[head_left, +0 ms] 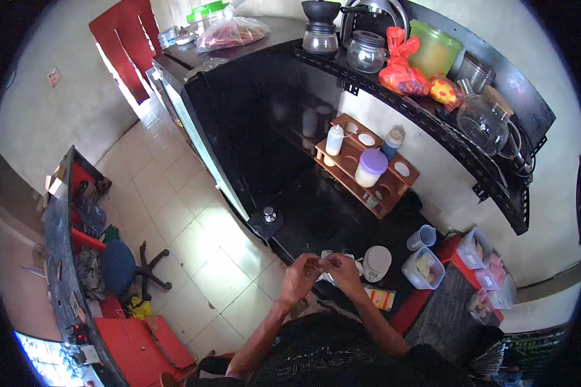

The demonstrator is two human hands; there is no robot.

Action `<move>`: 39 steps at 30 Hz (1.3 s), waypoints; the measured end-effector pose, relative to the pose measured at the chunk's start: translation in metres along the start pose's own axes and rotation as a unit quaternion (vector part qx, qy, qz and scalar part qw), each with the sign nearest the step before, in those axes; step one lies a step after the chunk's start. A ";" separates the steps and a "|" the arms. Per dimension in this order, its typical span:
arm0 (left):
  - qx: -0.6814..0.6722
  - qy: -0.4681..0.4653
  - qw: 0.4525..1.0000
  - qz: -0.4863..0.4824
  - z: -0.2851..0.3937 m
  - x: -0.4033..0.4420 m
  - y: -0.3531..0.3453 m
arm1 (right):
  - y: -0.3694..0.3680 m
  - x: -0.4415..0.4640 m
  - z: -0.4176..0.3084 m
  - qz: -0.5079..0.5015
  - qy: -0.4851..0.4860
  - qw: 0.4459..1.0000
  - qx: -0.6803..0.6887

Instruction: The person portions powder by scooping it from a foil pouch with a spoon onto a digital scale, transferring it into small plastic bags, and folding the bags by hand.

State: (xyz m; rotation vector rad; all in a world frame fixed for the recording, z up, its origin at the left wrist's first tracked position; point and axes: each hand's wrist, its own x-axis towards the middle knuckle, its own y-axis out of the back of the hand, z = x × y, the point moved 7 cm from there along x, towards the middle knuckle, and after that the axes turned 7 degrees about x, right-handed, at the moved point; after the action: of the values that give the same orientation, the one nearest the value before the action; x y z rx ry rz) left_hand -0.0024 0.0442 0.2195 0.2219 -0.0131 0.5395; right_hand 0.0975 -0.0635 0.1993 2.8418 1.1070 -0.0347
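My left hand and my right hand meet close together above the near edge of the black counter. Curled fingers of the left hand are closed around a small brown thing, too small to name. Fingertips of the right hand pinch right beside it; what they hold, if anything, I cannot make out. Partly hidden behind the hands is a white sheet or packet. A round white kitchen scale stands just right of my right hand, with a yellow-orange packet in front of it.
A wooden rack with bottles and a purple-lidded jar stands against the wall, beneath a black shelf of glassware and bags. Plastic tubs and a measuring jug are at right. A metal tamper sits near the left counter edge.
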 end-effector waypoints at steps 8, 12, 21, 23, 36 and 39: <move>-0.006 0.046 0.999 -0.017 0.007 -0.003 0.000 | -0.001 -0.002 0.006 -0.036 -0.071 0.991 0.106; 0.073 0.040 0.997 -0.004 0.011 0.008 -0.012 | 0.014 0.004 -0.006 -0.031 -0.090 0.990 0.099; 0.115 0.019 0.988 0.098 0.012 0.007 0.000 | 0.009 0.011 -0.007 -0.078 0.019 0.995 0.058; 0.126 0.049 0.987 0.083 0.015 0.002 0.004 | 0.004 0.010 0.001 -0.079 0.017 0.996 0.048; 0.207 0.098 0.971 0.070 -0.013 0.012 0.018 | -0.014 0.029 -0.022 -0.153 0.116 0.968 -0.164; 0.216 0.046 0.973 0.069 -0.010 0.020 0.018 | -0.008 0.030 -0.044 -0.151 0.123 0.969 -0.154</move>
State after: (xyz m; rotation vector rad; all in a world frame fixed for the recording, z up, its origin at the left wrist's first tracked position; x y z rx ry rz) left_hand 0.0049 0.0714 0.2151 0.6236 0.1816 0.6878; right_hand 0.1139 -0.0330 0.2413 2.4286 1.4397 0.4401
